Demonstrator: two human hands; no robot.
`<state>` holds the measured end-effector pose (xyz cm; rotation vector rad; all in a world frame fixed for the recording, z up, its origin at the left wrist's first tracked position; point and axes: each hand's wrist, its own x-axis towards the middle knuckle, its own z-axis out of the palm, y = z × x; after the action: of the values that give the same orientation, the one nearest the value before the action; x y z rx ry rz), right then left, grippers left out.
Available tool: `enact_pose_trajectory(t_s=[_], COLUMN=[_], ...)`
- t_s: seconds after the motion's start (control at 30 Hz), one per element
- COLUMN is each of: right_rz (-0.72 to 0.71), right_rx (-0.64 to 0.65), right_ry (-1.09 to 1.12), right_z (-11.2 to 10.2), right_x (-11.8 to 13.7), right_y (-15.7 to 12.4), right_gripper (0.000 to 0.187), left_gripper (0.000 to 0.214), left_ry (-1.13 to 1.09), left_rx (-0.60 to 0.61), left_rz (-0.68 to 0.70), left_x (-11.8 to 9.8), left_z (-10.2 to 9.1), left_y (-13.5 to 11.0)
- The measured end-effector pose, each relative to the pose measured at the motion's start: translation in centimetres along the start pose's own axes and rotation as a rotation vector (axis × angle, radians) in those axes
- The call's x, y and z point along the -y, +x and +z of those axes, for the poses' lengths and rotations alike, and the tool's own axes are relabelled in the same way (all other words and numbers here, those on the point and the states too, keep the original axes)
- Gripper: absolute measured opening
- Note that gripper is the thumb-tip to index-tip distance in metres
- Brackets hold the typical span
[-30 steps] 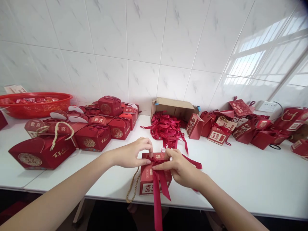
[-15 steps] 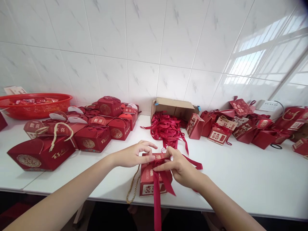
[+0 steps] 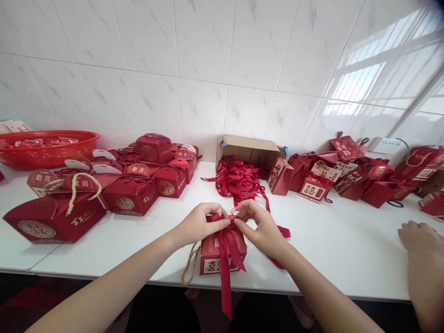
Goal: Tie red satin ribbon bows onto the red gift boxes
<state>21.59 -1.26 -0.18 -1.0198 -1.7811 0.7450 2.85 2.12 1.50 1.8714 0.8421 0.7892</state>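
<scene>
Taking the clock from the box in front of you, at ten o'clock sits a red plastic basket with perforated sides [image 3: 72,159], holding small wrapped pieces. Nearer, just above nine, stands a large dark-red card box with a cream rope handle [image 3: 83,217]; beside it, toward ten and eleven, is a cluster of red card boxes with string ties [image 3: 130,199]. A twisted gold rope loop [image 3: 190,266] hangs at eight. Your left hand [image 3: 197,225] comes in from ten, thumb and fingers pinched on a glossy red fabric ribbon [image 3: 225,268]. The small red card box with a pale front panel [image 3: 211,252] is directly below your fingers, near the edge of the white surface [image 3: 329,254]; two ribbon tails drop over its front. At twelve lies a heap of loose red ribbons [image 3: 239,180], spilling from an open brown cardboard carton [image 3: 251,142]. Your right hand [image 3: 262,229], at one, also pinches the ribbon. At two stand assorted red and cream card boxes [image 3: 354,180]; at three rests another person's hand [image 3: 421,238].
</scene>
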Motion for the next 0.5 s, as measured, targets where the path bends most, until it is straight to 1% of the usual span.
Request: enact_pose_trajectory(t_s=[0.1, 0.27, 0.37, 0.5], right_rz=[0.072, 0.121, 0.145, 0.177], right_rx=[-0.056, -0.158, -0.207, -0.252], right_ry=[0.157, 0.299, 0.379, 0.437], right_z=[0.3, -0.1, -0.3, -0.1], right_x=[-0.3, -1.0, -1.5, -2.0], right_y=[0.3, 0.3, -0.1, -0.4], right_gripper=[0.015, 0.022, 0.028, 0.034], left_gripper=[0.039, 0.032, 0.033, 0.037], left_ry=[-0.042, -0.074, -0.078, -0.100], left_rx=[-0.014, -0.048, -0.026, 0.013], left_rz=[0.002, -0.011, -0.031, -0.070], left_x=[0.3, 0.9, 1.1, 1.1], left_z=[0.2, 0.2, 0.2, 0.3], left_y=[0.1, 0.3, 0.4, 0.5])
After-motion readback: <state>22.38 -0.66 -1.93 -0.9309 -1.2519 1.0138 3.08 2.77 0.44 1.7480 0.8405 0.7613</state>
